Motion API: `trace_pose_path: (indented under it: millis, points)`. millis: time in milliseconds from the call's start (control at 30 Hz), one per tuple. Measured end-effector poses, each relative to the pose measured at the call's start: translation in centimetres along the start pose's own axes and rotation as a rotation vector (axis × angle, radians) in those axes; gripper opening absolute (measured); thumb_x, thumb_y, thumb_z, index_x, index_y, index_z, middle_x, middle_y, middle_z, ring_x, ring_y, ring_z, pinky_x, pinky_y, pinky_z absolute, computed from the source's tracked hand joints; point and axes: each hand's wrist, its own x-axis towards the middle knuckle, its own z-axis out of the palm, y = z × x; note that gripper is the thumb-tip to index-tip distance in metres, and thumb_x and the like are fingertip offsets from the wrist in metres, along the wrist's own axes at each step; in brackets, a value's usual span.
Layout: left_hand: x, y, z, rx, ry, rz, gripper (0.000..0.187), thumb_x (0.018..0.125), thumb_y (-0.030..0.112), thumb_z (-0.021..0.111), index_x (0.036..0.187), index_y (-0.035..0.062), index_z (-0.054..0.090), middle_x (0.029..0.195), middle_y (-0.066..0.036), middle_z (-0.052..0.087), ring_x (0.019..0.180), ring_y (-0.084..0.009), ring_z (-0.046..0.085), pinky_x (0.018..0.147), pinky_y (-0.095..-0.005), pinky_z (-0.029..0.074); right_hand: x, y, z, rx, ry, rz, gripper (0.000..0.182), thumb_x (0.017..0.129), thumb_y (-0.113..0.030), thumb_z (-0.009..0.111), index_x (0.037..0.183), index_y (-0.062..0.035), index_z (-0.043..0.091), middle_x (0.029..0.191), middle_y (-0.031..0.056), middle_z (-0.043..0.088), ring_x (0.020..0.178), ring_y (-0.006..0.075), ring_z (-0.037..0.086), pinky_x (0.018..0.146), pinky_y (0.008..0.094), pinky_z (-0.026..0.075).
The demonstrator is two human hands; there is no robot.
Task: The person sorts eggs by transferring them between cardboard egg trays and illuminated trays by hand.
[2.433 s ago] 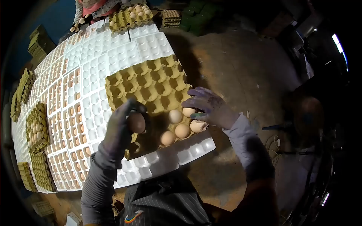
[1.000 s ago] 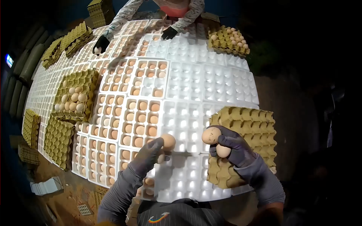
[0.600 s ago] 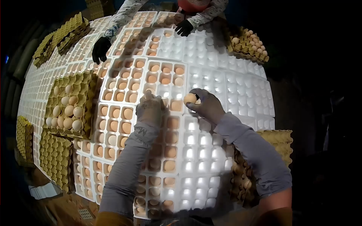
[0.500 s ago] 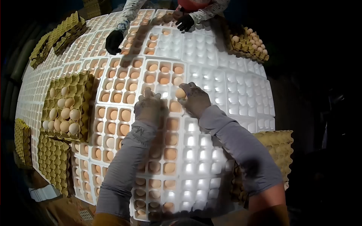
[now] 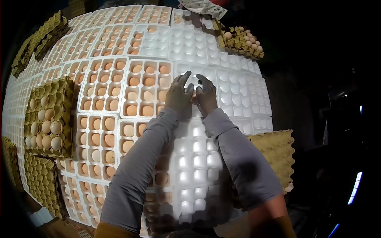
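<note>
Both my gloved hands rest side by side, palms down, on a white foam egg tray (image 5: 238, 93) in the middle of the table. My left hand (image 5: 179, 95) has its fingers spread over the tray's near-left cells and holds nothing. My right hand (image 5: 206, 94) lies next to it, and a sliver of a brown egg (image 5: 193, 96) shows under its thumb, pressed between the two hands. To the left stands a foam tray (image 5: 126, 90) whose cells hold several brown eggs. My grey sleeves cover the trays closer to me.
White foam trays cover the whole table; many on the left hold eggs. A brown cardboard tray (image 5: 65, 115) with several eggs lies at the left, an empty one (image 5: 274, 158) at the right edge, another with eggs (image 5: 240, 39) far right. Another person's sleeve (image 5: 198, 4) shows at the top.
My hands have moved right and farther out, onto the neighbouring white tray, and closed together around the egg. The other person's hands have left the far trays.
</note>
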Motion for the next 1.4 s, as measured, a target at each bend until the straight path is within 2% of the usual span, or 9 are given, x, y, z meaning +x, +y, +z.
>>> trace_pose_path:
  millis: [67, 133, 300, 433, 633, 800, 1000, 1267, 1400]
  points:
    - [0.0, -1.7, 2.3, 0.233, -0.026, 0.068, 0.056, 0.091, 0.024, 0.063, 0.144, 0.0123, 0.048, 0.135, -0.017, 0.056, 0.129, -0.0314, 0.051, 0.109, -0.0435, 0.038, -1.0, -2.1, -4.4, 0.750, 0.039, 0.275, 0.042, 0.091, -0.012, 0.056, 0.133, -0.0135, 0.056, 0.130, 0.0148, 0.057, 0.122, 0.0337, 0.052, 0.103, 0.0401, 0.044]
    - [-0.6, -1.8, 2.9, 0.489, -0.084, 0.108, 0.061, 0.095, 0.028, 0.058, 0.150, 0.0096, 0.038, 0.142, -0.018, 0.052, 0.141, -0.0326, 0.037, 0.120, -0.0505, 0.019, -5.2, -4.4, -11.3, 0.595, 0.056, -0.181, 0.041, 0.089, -0.004, 0.054, 0.130, -0.0083, 0.057, 0.127, 0.0173, 0.059, 0.119, 0.0343, 0.055, 0.102, 0.0365, 0.046]
    - [-7.5, 5.1, 0.4, -0.066, 0.008, 0.049, 0.056, 0.093, 0.018, 0.066, 0.143, -0.0006, 0.047, 0.144, -0.020, 0.049, 0.136, -0.0317, 0.046, 0.113, -0.0400, 0.038, -18.4, -1.6, -27.4, 0.190, 0.097, -0.279, 0.033, 0.087, 0.005, 0.057, 0.119, -0.0008, 0.062, 0.126, 0.0165, 0.061, 0.118, 0.0322, 0.058, 0.100, 0.0375, 0.046]
    - [-20.5, 12.2, 0.2, -0.372, -0.296, -0.259, 0.060, 0.099, 0.013, 0.059, 0.152, 0.0005, 0.033, 0.152, -0.018, 0.042, 0.143, -0.0271, 0.038, 0.116, -0.0361, 0.033, -27.8, 11.8, -35.0, 0.097, 0.245, 0.210, 0.029, 0.088, 0.002, 0.061, 0.117, 0.0003, 0.062, 0.124, 0.0168, 0.061, 0.111, 0.0345, 0.060, 0.096, 0.0395, 0.049]
    - [-31.0, 22.4, 8.6, -0.402, -0.486, -0.303, 0.088, 0.091, 0.019, 0.070, 0.156, -0.0036, 0.016, 0.159, -0.027, 0.023, 0.149, -0.0309, 0.026, 0.120, -0.0365, 0.023, -39.3, 26.0, -35.5, 0.131, -0.047, 0.186, 0.047, 0.094, -0.015, 0.060, 0.139, -0.0053, 0.053, 0.141, 0.0115, 0.053, 0.129, 0.0196, 0.050, 0.106, 0.0312, 0.037]
    - [-32.6, 25.3, 12.7, -0.437, -0.210, -0.349, 0.090, 0.086, 0.011, 0.070, 0.156, -0.0039, 0.014, 0.161, -0.024, 0.018, 0.151, -0.0311, 0.016, 0.121, -0.0366, 0.020, -40.9, 23.4, -37.8, 0.236, -0.210, 0.131, 0.058, 0.085, -0.009, 0.072, 0.140, -0.0101, 0.052, 0.146, 0.0147, 0.048, 0.134, 0.0348, 0.048, 0.102, 0.0391, 0.049]
    - [-32.6, 31.1, 8.0, -0.642, -0.111, -0.222, 0.090, 0.081, -0.006, 0.055, 0.159, 0.0014, 0.012, 0.163, -0.016, 0.023, 0.149, -0.0220, 0.025, 0.120, -0.0335, 0.022, -42.1, 23.8, -37.8, -0.270, -0.167, -0.317, 0.067, 0.074, -0.010, 0.073, 0.138, -0.0109, 0.053, 0.139, 0.0110, 0.055, 0.136, 0.0332, 0.046, 0.108, 0.0426, 0.044]
    - [-35.2, 29.5, -12.8, -0.768, 0.083, -0.360, 0.086, 0.089, 0.002, 0.064, 0.159, 0.0017, 0.014, 0.163, -0.018, 0.022, 0.147, -0.0225, 0.026, 0.116, -0.0320, 0.030, -35.2, 4.7, -36.2, -0.011, -0.226, -0.799, 0.051, 0.069, -0.014, 0.083, 0.114, -0.0063, 0.060, 0.113, 0.0173, 0.066, 0.112, 0.0412, 0.061, 0.102, 0.0527, 0.045]
    - [-40.2, 26.1, -23.2, -0.584, 0.426, -0.404, 0.083, 0.088, 0.016, 0.068, 0.157, 0.0032, 0.023, 0.150, -0.015, 0.042, 0.125, -0.0237, 0.053, 0.105, -0.0330, 0.044, -31.1, -5.4, -26.5, 0.131, -0.165, -1.031, 0.048, 0.073, -0.015, 0.082, 0.117, -0.0070, 0.064, 0.121, 0.0151, 0.063, 0.113, 0.0376, 0.060, 0.099, 0.0458, 0.049]
